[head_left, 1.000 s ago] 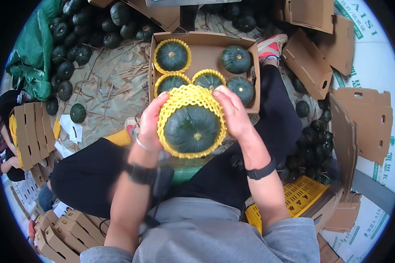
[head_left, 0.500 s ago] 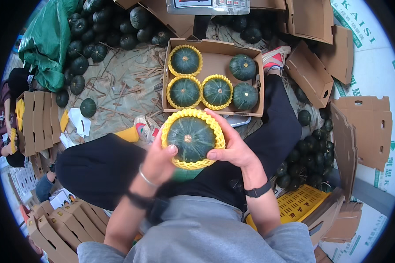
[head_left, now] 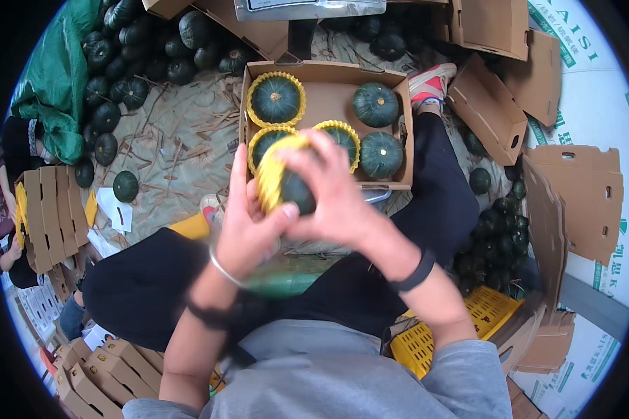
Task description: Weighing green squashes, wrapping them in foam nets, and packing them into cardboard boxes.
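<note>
Between my two hands is a dark green pumpkin [head_left: 297, 194], tilted, with a yellow foam net [head_left: 271, 178] round it. My left hand [head_left: 248, 216] grips its left and lower side, thumb toward me. Over its top and right side lies my right hand [head_left: 332, 188], slightly blurred, fingers wrapped on the net. Just beyond, an open cardboard box [head_left: 328, 87] holds several pumpkins. At its left, one netted pumpkin [head_left: 275, 98] sits whole in view; two more netted ones are partly hidden by my hands. On its right lie two bare pumpkins [head_left: 376, 105].
Loose pumpkins [head_left: 133, 42] are heaped at the far left, more at the right [head_left: 500, 237]. A scale [head_left: 311, 7] stands beyond the box. Cardboard boxes [head_left: 493, 105] stand at right, folded cartons [head_left: 108, 377] at lower left. A yellow crate [head_left: 482, 314] is by my right elbow. Another person [head_left: 14, 237] sits far left.
The pumpkin in my hands has turned from stem-up to tilted sideways and moved slightly up toward the box. My right hand has shifted from its side to over its top.
</note>
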### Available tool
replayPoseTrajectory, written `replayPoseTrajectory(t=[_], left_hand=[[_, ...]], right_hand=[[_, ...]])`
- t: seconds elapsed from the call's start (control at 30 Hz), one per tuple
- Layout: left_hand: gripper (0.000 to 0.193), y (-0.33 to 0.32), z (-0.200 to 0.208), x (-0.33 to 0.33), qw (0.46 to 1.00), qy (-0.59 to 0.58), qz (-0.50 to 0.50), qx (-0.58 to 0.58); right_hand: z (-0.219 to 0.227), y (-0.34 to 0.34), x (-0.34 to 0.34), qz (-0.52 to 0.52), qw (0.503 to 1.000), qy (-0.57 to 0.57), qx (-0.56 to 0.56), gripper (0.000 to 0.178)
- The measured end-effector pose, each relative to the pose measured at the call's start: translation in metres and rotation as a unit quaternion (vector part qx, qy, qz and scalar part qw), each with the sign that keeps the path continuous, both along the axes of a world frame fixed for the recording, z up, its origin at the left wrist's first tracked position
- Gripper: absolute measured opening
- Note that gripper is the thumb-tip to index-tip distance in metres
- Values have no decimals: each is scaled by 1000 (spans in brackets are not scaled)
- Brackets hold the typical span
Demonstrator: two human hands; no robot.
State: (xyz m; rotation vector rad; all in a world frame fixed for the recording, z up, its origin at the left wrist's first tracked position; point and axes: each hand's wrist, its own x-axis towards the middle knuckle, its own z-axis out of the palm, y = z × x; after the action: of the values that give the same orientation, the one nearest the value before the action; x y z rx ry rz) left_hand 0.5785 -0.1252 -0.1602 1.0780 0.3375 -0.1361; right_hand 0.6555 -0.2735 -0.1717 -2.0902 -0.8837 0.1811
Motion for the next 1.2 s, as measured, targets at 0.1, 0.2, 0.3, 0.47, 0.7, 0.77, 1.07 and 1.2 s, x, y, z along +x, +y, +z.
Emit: replayPoseTrajectory(t=[0.1, 0.2, 0.3, 0.47, 0.7, 0.77, 1.07, 1.2], left_hand=[[80, 15, -4, 18, 995, 9, 76, 69], [63, 37, -17, 15, 993, 52, 79, 75], [41, 61, -32, -3, 987, 88, 113, 68], [30, 69, -40, -7, 980, 118, 158, 3], [37, -7, -34, 24, 996, 90, 14, -1], [43, -34, -31, 19, 993, 103, -13, -51], [49, -65, -48, -42, 937, 57, -115, -325], [38, -79, -36, -47, 953, 106, -104, -264]], right_hand=[[-37, 11, 82, -170, 976, 122, 66, 78], [-68, 15, 127, -154, 924, -149, -318, 76], [-90, 39, 128, -41, 858, -121, -497, 79], [-99, 10, 159, 20, 936, -21, -352, 82], [-76, 58, 105, -110, 931, 55, -344, 77], [-62, 58, 97, -223, 962, 132, -81, 66], [-37, 27, 80, -337, 766, 386, 389, 25], [-49, 27, 72, -359, 823, 239, 369, 23]])
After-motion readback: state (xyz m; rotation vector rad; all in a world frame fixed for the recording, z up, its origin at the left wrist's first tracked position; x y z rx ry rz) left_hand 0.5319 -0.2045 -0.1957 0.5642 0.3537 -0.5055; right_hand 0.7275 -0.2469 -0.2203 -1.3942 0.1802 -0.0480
